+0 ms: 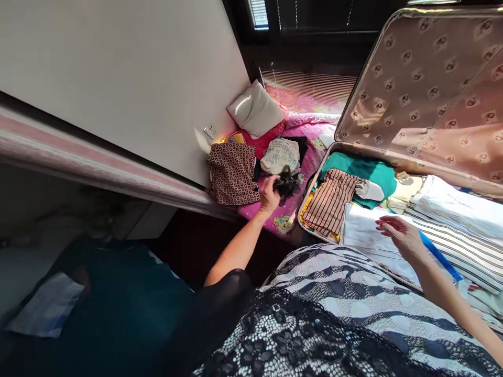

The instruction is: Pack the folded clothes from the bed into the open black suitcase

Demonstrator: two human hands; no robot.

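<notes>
My left hand is closed on a black, crumpled, lacy-looking piece of cloth over the pink bedding. Just beyond it lies a folded white cloth with a small print. To its left is a brown patterned garment. My right hand hovers above a folded white cloth in the open suitcase. Its fingers are loosely bent and slightly apart, with nothing visible in them. Near it in the suitcase are a brown striped garment, rolled white socks and a green cloth.
The raised suitcase lid leans back at the right. A white pillow rests by the wall and its socket. Striped white clothes fill the suitcase's right side. Mirrored at lower left is a person in dark green.
</notes>
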